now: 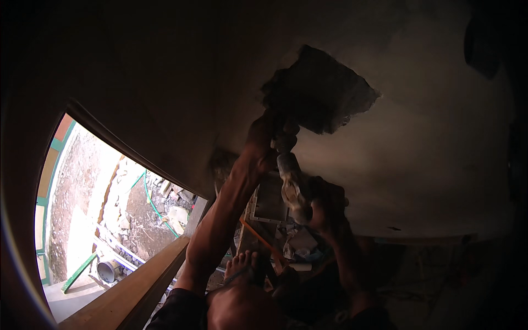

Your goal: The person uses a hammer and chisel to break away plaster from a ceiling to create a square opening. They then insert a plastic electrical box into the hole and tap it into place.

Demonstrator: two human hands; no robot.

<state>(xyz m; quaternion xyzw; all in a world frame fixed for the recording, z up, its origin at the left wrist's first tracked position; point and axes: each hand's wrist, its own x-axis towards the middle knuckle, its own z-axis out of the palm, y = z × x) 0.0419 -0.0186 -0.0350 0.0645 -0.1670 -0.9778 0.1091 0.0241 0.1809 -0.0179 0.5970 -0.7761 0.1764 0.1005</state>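
A dark, jagged-edged hole or broken patch [322, 91] marks the pale wall in front of me. My left hand [269, 140] is raised to its lower edge, fingers curled around something that shadow hides. Just below those fingers is the worn metal head of a hammer [294, 190], one end close against them. My right hand [328, 206], lower and to the right, is closed at the hammer, whose handle is mostly hidden by the fingers and the dark.
At left, a bright opening shows rubble [176, 214], a green hose [151, 201] and a grey pipe [109, 270]. A wooden beam [137, 280] slants along its lower side. Below my arms are a bare foot [245, 264] and an orange strip [258, 236].
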